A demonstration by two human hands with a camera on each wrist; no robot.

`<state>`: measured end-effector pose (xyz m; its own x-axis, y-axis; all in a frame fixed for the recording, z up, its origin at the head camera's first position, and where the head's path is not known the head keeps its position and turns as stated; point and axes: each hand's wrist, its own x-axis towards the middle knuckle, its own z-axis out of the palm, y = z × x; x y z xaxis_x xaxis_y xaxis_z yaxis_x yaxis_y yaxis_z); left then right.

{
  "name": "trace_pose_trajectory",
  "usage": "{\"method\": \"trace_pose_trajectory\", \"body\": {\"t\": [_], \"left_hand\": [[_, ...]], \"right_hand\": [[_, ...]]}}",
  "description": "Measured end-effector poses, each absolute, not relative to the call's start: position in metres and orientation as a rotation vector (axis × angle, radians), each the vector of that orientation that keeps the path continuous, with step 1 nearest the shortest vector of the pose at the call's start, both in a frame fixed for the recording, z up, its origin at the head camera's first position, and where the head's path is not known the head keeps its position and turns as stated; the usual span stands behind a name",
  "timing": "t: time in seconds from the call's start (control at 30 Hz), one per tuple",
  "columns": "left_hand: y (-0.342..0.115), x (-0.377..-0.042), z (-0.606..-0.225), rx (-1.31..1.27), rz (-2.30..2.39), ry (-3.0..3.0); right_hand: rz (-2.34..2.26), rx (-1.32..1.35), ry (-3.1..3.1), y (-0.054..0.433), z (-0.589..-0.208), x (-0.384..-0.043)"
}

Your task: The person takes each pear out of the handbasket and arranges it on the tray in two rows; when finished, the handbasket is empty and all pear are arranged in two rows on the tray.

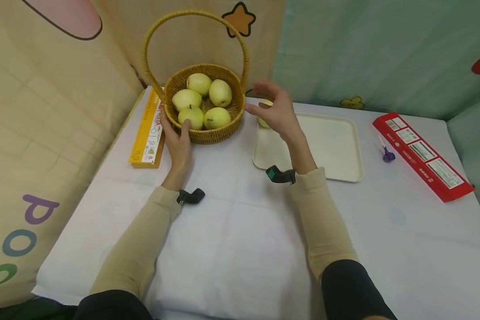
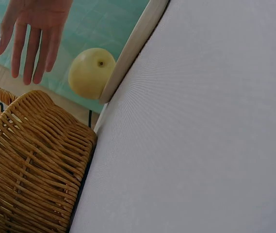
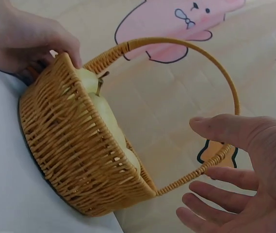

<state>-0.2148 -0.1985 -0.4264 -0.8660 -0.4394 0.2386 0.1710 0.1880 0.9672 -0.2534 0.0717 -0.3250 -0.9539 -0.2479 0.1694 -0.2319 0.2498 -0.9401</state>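
A wicker basket [image 1: 212, 137] with a tall hoop handle holds several yellow-green pears [image 1: 220, 93] at the back of the table. My left hand [image 1: 179, 149] grips its near left rim, thumb over the edge and fingers along the outside. To the right of the basket, my right hand [image 1: 278, 111] is raised with fingers spread and nothing in them. Another pear [image 2: 90, 73] sits at the back left corner of a cream tray [image 1: 332, 144]; the right hand partly hides it in the head view.
A yellow box [image 1: 146, 138] lies just left of the basket. Right of the tray are a purple-wrapped lollipop [image 1: 388, 155] and a long red box [image 1: 424, 155]. Printed curtains [image 1: 368, 49] stand behind the white-covered table [image 1: 232, 235].
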Motion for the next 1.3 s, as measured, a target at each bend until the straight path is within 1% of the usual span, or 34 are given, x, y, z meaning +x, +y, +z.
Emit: {"method": "trace_pose_trajectory", "body": {"t": [0.17, 0.37, 0.6, 0.73, 0.97, 1.07, 1.17, 1.3], "left_hand": [[-0.197, -0.214, -0.427, 0.249, -1.722, -1.997], [-0.193, -0.214, -0.426, 0.270, -1.725, -1.994], [-0.182, -0.197, -0.397, 0.274, -1.780, -1.974], [-0.182, -0.191, -0.391, 0.281, -1.779, -1.974], [-0.192, -0.210, -0.424, 0.277, -1.735, -2.004], [-0.194, -0.211, -0.431, 0.276, -1.726, -2.003], [-0.193, -0.211, -0.433, 0.272, -1.728, -2.003], [-0.188, -0.207, -0.425, 0.263, -1.770, -1.988]], "right_hand": [[-1.761, -0.650, 2.462, 0.055, -0.328, -0.249], [-1.521, -0.802, 2.511, 0.032, -0.330, -0.246], [-1.335, -0.892, 2.525, 0.017, -0.325, -0.260], [-1.268, -0.911, 2.457, 0.012, -0.324, -0.274], [-1.131, -0.782, 2.356, 0.004, -0.320, -0.293], [-1.061, -0.742, 2.312, -0.001, -0.318, -0.297], [-0.985, -0.751, 2.297, -0.003, -0.317, -0.299], [-0.866, -0.774, 2.373, -0.005, -0.316, -0.301]]}}
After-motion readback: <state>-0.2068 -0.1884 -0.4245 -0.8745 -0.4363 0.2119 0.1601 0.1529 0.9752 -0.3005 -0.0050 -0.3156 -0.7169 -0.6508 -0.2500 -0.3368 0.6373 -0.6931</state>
